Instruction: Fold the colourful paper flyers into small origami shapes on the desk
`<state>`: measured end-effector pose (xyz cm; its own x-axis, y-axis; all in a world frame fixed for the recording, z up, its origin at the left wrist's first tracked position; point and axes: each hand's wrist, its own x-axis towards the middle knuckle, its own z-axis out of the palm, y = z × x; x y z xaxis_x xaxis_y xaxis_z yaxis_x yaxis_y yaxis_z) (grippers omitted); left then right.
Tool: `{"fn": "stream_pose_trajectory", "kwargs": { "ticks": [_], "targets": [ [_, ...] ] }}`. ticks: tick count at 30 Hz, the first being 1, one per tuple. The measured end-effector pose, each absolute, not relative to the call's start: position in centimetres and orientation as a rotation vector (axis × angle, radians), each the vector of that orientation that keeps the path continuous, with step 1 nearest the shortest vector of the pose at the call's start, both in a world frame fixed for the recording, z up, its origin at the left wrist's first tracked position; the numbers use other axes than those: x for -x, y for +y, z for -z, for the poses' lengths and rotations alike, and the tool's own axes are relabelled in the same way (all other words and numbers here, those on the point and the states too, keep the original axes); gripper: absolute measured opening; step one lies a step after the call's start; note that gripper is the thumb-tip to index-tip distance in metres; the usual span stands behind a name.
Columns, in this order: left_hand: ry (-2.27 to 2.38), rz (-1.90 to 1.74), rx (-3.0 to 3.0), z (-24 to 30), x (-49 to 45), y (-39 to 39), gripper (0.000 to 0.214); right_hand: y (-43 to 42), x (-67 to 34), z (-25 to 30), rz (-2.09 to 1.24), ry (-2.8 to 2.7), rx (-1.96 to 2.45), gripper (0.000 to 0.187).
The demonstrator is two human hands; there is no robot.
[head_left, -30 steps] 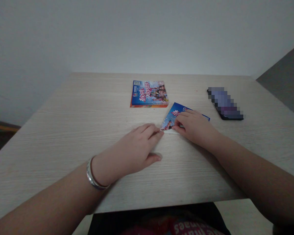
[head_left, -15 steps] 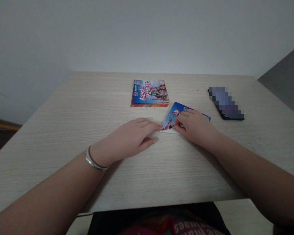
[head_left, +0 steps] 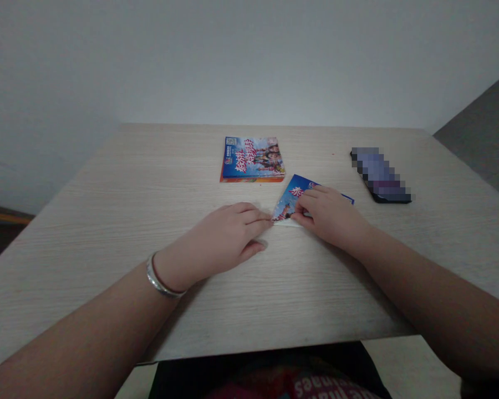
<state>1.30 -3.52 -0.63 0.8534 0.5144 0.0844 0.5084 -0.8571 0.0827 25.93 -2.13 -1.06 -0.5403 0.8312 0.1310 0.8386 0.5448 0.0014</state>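
The folded leaflet (head_left: 283,206) lies on the table (head_left: 149,183), just nearer than the pile (head_left: 253,158) — left hand (head_left: 220,235) with fingers loosely outstretched at its corner, right hand (head_left: 330,213) curled over it; whether it pinches, I cannot tell.

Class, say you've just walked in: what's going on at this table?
A person works on a blue printed sheet on the table. The right hand rests on it, while the left hand has its fingertips at the near left corner. A pale strip shows along the near edge. A stack of leaflets lies beyond, and a phone to the right.
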Motion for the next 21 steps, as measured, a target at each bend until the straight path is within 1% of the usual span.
{"fn": "stream_pose_trajectory", "kwargs": {
  "ticks": [11,16,21],
  "targets": [
    [0.857,-0.147,-3.033,0.3,-2.1,-4.2,0.034,-2.2,-25.8,0.3,0.068,-2.644,1.469,0.017],
    [0.854,-0.205,-3.033,0.5,-2.4,-4.3,0.040,-2.2,-25.8,0.1,0.069,-2.649,1.454,0.017],
    [0.827,-0.187,-3.036,-0.1,-2.4,-4.2,0.035,-1.7,-26.0,0.5,0.078,-2.633,1.356,0.018]
  ]
}}
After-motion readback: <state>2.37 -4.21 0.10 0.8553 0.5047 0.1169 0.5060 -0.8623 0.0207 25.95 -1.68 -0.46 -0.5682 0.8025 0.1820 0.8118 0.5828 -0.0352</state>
